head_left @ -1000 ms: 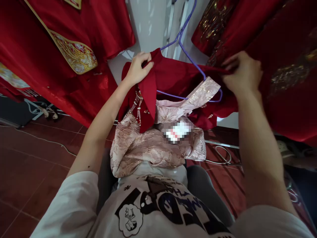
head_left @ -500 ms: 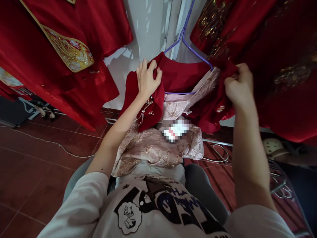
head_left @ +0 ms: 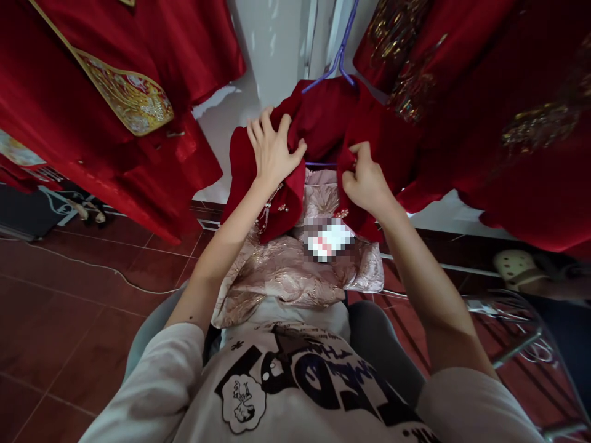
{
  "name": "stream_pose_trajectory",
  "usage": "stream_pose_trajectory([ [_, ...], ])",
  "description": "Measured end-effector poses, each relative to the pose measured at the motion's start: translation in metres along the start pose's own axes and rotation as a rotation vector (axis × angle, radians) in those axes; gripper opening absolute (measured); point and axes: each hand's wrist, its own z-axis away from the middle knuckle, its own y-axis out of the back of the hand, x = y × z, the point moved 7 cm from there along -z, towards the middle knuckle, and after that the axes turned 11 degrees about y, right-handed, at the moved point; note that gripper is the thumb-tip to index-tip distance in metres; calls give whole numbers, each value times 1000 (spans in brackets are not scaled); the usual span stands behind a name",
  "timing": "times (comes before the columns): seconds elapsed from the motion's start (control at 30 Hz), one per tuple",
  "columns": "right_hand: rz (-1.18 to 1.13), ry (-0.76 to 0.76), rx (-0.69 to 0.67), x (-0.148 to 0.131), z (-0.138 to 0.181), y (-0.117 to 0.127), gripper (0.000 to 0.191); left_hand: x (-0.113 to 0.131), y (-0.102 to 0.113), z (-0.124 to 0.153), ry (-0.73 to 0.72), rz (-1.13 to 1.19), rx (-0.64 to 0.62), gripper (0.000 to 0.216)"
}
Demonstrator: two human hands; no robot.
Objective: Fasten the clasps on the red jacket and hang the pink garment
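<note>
A dark red jacket (head_left: 318,120) with beaded trim hangs on a purple hanger (head_left: 339,61), over a pink brocade garment (head_left: 318,194). My left hand (head_left: 276,151) rests on the jacket's shoulder at the left, its fingers spread and the thumb apart. Closed on the front edge of the jacket's other side is my right hand (head_left: 367,184), with the fabric pinched in its fingers. The brocade's lower part lies gathered across my lap. On it sits a phone (head_left: 327,240) with a lit, blurred screen.
Red garments with gold embroidery (head_left: 133,92) hang at the left, and more red garments (head_left: 484,123) hang at the right. A metal-framed stool (head_left: 517,344) and a pale clog (head_left: 512,267) are at the lower right. A cable (head_left: 115,271) runs over the tiled floor.
My right hand has moved left and inward, bringing the jacket's side over the brocade's strap and the hanger's right arm. My left hand has stayed nearly in place.
</note>
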Motion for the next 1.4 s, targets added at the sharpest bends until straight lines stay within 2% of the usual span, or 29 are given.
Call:
stream_pose_trajectory([
  [0.17,18,24,69,16,2,8,40,13,2,38,-62,-97,65,25],
  [0.27,-9,46,71,9,-2,-3,35,23,-3,58,-57,-133,74,29],
  [0.37,-60,67,36,-8,-5,-21,33,27,-13,72,-36,-134,19,32],
  [0.47,-128,64,12,-22,-3,-35,36,17,-24,80,20,-102,-42,32],
  [0.6,-216,52,31,-28,6,-38,49,-1,-37,89,77,80,-132,35],
  [0.7,-274,49,38,-28,13,-35,52,-12,-39,90,151,217,-100,33],
  [0.77,-299,34,53,-26,15,-32,46,-11,-38,90,157,228,-87,24],
  [0.87,-304,23,87,-27,15,-27,38,3,-31,91,85,168,-118,14],
  [1.0,-269,50,94,-33,13,-23,39,24,-15,93,-3,103,-136,20],
  [1.2,-223,82,125,-43,8,-14,38,41,-3,87,-131,-2,-252,23],
  [1.4,-165,60,118,-51,3,-8,39,56,8,77,-214,-109,-342,12],
])
